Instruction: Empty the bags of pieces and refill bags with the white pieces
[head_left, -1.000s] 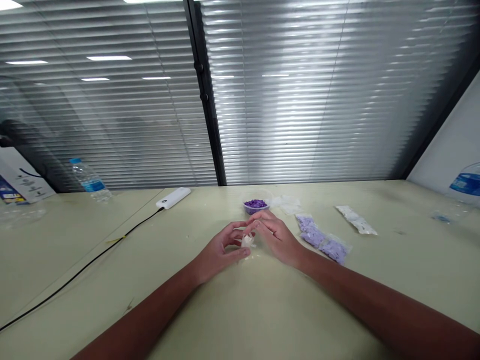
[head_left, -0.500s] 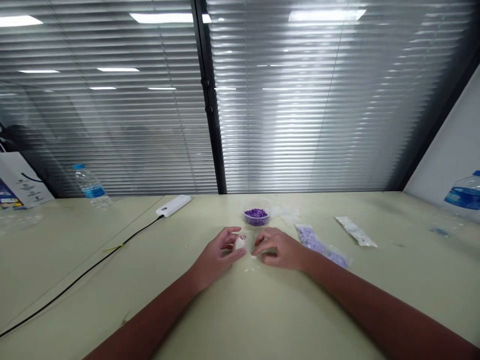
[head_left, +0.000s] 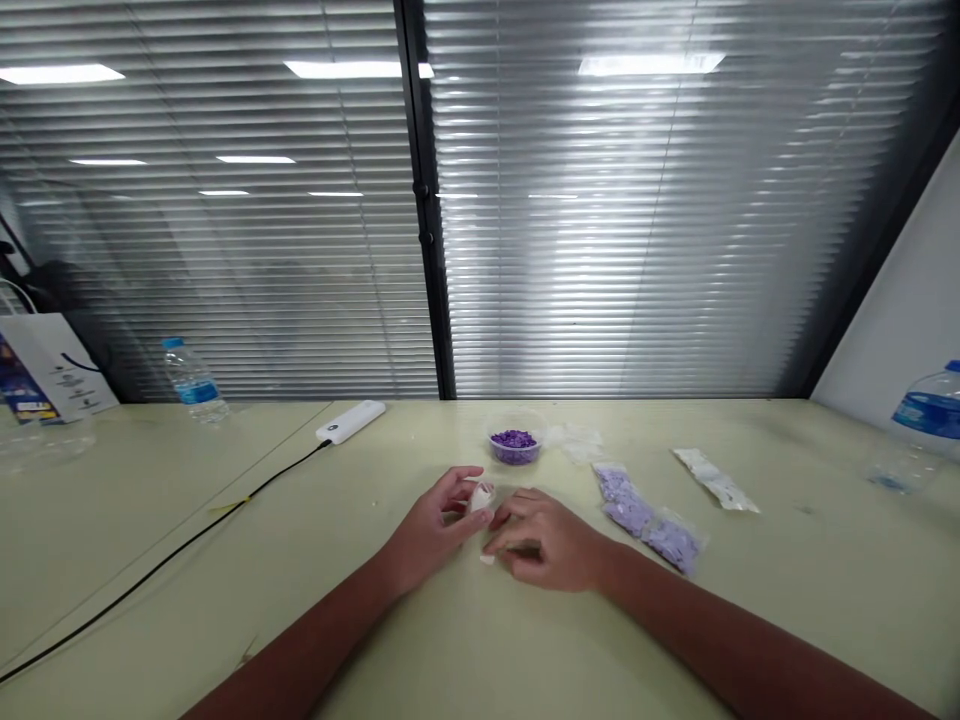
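My left hand (head_left: pixel 431 525) pinches a small white crumpled piece (head_left: pixel 481 496) between fingertips and thumb, just above the pale green table (head_left: pixel 225 500). My right hand (head_left: pixel 544 545) lies palm down beside it, holding nothing I can see. Its fingertips reach toward a tiny white bit (head_left: pixel 487 560) on the tabletop. Beyond both hands stands a clear plastic tub (head_left: pixel 514 447) of purple granules. To the right lie clear sachets of lilac pieces (head_left: pixel 646 520).
A white packet (head_left: pixel 715 479) and clear plastic film (head_left: pixel 581 442) lie at the back. A white power bank (head_left: pixel 350 421) trails a black cable (head_left: pixel 187 535) leftward. Water bottles (head_left: pixel 193 380) (head_left: pixel 924 428) stand at both sides, with a paper bag (head_left: pixel 52 365) at far left.
My right hand has drawn back toward me, away from the tub. The white piece stays in my left hand. The whole view has tilted slightly.
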